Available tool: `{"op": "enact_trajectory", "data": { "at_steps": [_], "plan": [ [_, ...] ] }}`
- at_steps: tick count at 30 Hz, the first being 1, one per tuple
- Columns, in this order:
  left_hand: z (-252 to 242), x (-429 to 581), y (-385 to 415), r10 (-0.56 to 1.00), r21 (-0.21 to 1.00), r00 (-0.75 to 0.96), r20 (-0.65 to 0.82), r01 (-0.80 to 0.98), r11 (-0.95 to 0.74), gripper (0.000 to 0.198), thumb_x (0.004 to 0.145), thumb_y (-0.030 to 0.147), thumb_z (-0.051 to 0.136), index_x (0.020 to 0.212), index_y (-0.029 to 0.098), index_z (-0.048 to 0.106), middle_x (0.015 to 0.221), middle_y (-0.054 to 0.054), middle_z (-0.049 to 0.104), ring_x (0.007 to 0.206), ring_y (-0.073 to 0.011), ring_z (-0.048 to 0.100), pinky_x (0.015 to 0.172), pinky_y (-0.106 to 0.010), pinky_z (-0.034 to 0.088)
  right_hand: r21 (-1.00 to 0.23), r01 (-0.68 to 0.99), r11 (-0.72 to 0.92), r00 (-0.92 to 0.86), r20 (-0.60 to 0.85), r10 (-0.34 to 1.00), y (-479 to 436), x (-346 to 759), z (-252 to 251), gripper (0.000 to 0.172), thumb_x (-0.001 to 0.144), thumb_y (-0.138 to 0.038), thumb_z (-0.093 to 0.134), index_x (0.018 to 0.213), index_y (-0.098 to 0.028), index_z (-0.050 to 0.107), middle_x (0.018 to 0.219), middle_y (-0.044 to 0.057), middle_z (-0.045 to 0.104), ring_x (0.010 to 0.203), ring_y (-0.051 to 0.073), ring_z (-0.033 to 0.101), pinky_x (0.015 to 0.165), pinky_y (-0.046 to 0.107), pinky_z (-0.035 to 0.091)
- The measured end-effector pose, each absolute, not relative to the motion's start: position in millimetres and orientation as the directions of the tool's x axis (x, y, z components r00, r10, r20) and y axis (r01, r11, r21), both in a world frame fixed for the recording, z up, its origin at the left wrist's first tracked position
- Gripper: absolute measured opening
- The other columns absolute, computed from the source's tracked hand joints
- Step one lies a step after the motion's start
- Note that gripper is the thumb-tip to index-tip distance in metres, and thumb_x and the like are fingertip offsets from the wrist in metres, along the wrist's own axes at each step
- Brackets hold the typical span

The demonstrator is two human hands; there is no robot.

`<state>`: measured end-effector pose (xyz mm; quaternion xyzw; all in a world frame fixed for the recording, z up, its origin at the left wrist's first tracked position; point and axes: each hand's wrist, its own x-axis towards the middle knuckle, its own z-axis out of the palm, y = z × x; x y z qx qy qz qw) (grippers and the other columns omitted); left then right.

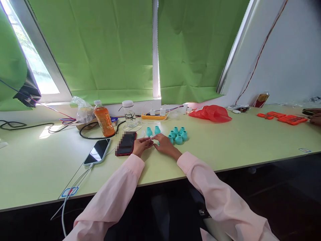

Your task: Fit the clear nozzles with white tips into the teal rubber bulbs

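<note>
Vases [179, 139] — axes vert., mouths up, white bit [151, 136] at R hand [163, 142]

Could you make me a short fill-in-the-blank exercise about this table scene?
In the picture, most turquoise vase-shaped pieces stand to the ____ of the right hand.
The phone beside the left hand has a ____ edge.
The sleeves are ____.
The cloth over the windows is ____.
Missing words: right; red; pink; green.
</note>
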<state>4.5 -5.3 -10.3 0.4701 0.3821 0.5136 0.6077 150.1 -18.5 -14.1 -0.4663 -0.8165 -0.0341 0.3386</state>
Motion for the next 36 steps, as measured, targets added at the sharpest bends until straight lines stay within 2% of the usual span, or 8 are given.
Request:
{"op": "enact_trajectory", "data": {
  "at_steps": [7, 13, 17, 22, 25, 28, 32, 36],
  "plan": [
    [-5.5, 2.6, -5.4, 0.996, 0.964, 0.009, 0.092, -0.253, -0.087, 0.037, 0.049, 0.03, 0.072, 0.077, 0.007, 0.062, 0.058, -0.005, 0.063, 0.052, -0.0129, 0.059, 0.056, -0.026, 0.048, -0.092, 0.819, 0.567, -0.451, 0.508, 0.734, -28.7, 138.3, -14.7, 0.035, 0.074, -0.035, 0.055, 0.104, -0.018, 0.053, 0.094, 0.008, 0.059, 0.092, 0.023, 0.046, 0.079, 0.039, 0.03],
    [-2.2, 2.2, -5.8, 0.992, 0.967, -0.06, 0.11, -0.226, -0.121, 0.036, 0.048, 0.032, 0.07, 0.074, 0.008, 0.063, 0.058, -0.005, 0.063, 0.052, -0.0131, 0.058, 0.055, -0.026, 0.046, -0.043, 0.812, 0.582, -0.489, 0.495, 0.719, -25.9, 137.3, -18.4, 0.02, 0.078, -0.027, 0.051, 0.096, -0.02, 0.057, 0.093, 0.007, 0.059, 0.093, 0.023, 0.047, 0.08, 0.04, 0.028],
    [-2.6, 2.2, -4.8, 0.993, 0.969, -0.057, 0.103, -0.22, -0.113, 0.032, 0.047, 0.028, 0.071, 0.071, 0.008, 0.063, 0.057, -0.005, 0.063, 0.051, -0.0119, 0.057, 0.056, -0.026, 0.047, -0.101, 0.816, 0.569, -0.431, 0.551, 0.715, -21.7, 141.2, -17.0, 0.018, 0.08, -0.025, 0.049, 0.095, -0.018, 0.058, 0.09, 0.007, 0.061, 0.09, 0.021, 0.049, 0.076, 0.035, 0.031],
    [-3.6, 2.3, -5.4, 0.995, 0.964, 0.01, 0.1, -0.249, -0.094, 0.03, 0.047, 0.025, 0.072, 0.07, 0.007, 0.064, 0.058, -0.006, 0.064, 0.053, -0.0126, 0.059, 0.062, -0.03, 0.05, -0.231, 0.798, 0.557, -0.279, 0.677, 0.681, -18.4, 144.7, -15.1, 0.025, 0.082, -0.029, 0.046, 0.102, -0.018, 0.054, 0.095, 0.007, 0.06, 0.092, 0.02, 0.049, 0.078, 0.034, 0.034],
    [-4.1, 3.1, -6.2, 0.993, 0.962, 0.076, 0.096, -0.263, -0.073, 0.032, 0.047, 0.025, 0.073, 0.071, 0.006, 0.065, 0.059, -0.008, 0.065, 0.055, -0.0149, 0.06, 0.063, -0.032, 0.051, -0.313, 0.76, 0.569, -0.197, 0.723, 0.662, -17.5, 145.7, -14.3, 0.025, 0.083, -0.03, 0.044, 0.102, -0.018, 0.053, 0.096, 0.006, 0.059, 0.077, 0.016, 0.055, 0.074, 0.031, 0.039],
    [-5.6, 3.7, -6.1, 0.987, 0.958, 0.128, 0.093, -0.282, -0.053, 0.033, 0.045, 0.024, 0.075, 0.071, 0.005, 0.065, 0.06, -0.008, 0.065, 0.057, -0.0161, 0.061, 0.067, -0.035, 0.051, -0.385, 0.707, 0.593, -0.142, 0.744, 0.653, -17.3, 145.8, -13.8, 0.021, 0.08, -0.03, 0.047, 0.096, -0.019, 0.056, 0.09, 0.004, 0.06, 0.059, 0.011, 0.053, 0.065, 0.026, 0.045],
    [-8.5, 3.0, -4.3, 0.984, 0.945, 0.158, 0.087, -0.326, -0.032, 0.033, 0.044, 0.022, 0.076, 0.07, 0.005, 0.065, 0.061, -0.008, 0.065, 0.057, -0.0163, 0.061, 0.07, -0.037, 0.051, -0.456, 0.639, 0.619, -0.093, 0.754, 0.651, -17.0, 144.4, -14.5, 0.022, 0.075, -0.028, 0.052, 0.093, -0.016, 0.059, 0.083, 0.004, 0.062, 0.059, 0.01, 0.055, 0.058, 0.022, 0.048],
    [-8.3, 1.4, -3.3, 0.984, 0.929, 0.153, 0.086, -0.37, -0.024, 0.034, 0.045, 0.022, 0.076, 0.072, 0.005, 0.065, 0.064, -0.009, 0.066, 0.061, -0.017, 0.062, 0.072, -0.037, 0.051, -0.49, 0.588, 0.644, -0.099, 0.747, 0.658, -16.3, 143.0, -16.5, 0.029, 0.071, -0.02, 0.053, 0.099, -0.015, 0.059, 0.088, 0.005, 0.064, 0.059, 0.01, 0.058, 0.054, 0.02, 0.049]
  ]
}}
